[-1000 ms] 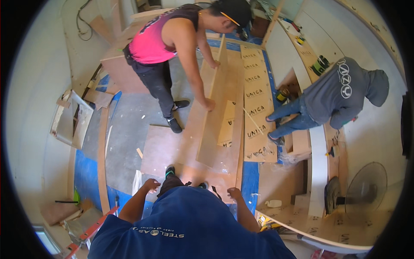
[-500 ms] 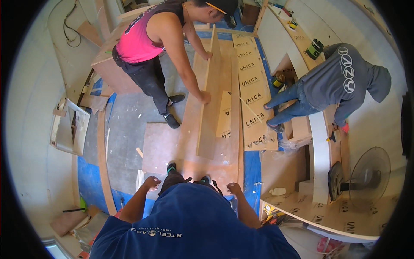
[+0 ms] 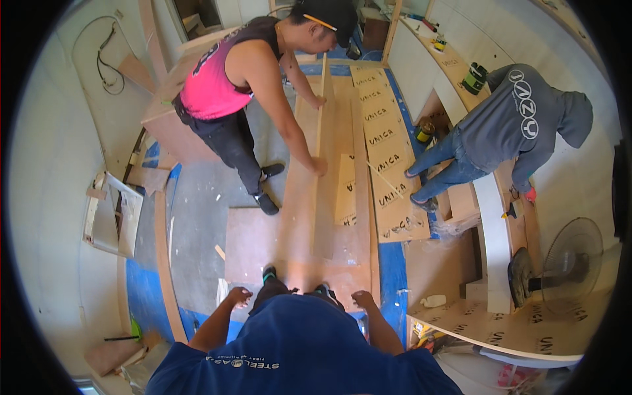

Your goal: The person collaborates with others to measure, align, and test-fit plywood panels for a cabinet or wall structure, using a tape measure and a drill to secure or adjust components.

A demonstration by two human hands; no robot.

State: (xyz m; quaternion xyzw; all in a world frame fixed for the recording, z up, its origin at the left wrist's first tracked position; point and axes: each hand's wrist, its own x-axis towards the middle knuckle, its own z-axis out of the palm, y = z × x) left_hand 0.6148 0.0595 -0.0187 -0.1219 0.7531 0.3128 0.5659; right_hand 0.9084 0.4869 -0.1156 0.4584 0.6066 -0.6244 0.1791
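Note:
My left hand hangs at my side, loosely bent with the fingers a little apart, holding nothing I can see. On the other side, my right hand is also free, its fingers slightly curled and small in the picture. Both are apart from the wooden boards. Ahead of my feet a long wooden board stands on edge across flat plywood sheets. A co-worker in a pink and black sleeveless top bends over that board with both hands on it.
At the right, another person in a grey hooded top leans over a long counter. A fan stands near a printed panel. Blue sheeting lies on the floor. A white-framed box sits at the left.
The view has shifted slightly, so the scene sits a little lower. The long board's near end looks lower and more blurred. My hands stay at my sides.

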